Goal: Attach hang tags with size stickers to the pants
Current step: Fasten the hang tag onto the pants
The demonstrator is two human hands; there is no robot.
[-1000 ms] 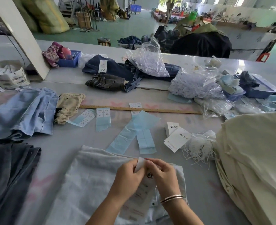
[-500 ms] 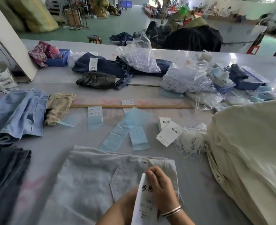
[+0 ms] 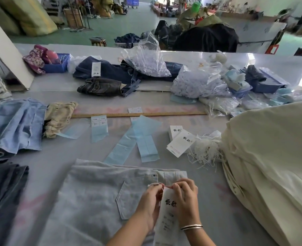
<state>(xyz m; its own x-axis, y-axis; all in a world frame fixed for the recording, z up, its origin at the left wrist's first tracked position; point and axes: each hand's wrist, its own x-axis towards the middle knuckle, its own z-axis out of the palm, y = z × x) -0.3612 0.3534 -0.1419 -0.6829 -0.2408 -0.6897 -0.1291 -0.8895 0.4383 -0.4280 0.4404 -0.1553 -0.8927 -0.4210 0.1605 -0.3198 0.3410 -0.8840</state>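
Both hands meet at the top of a long white paper hang tag, the left hand on its left edge, the right hand on its right. Under the grip lie pale grey denim pants. Beyond the grip lie pale blue paper strips; beyond and right, a stack of white card tags, then a bundle of white strings. Far right sits a heap of cream cloth.

Green workshop floor beyond a long grey table (daylight glares right).
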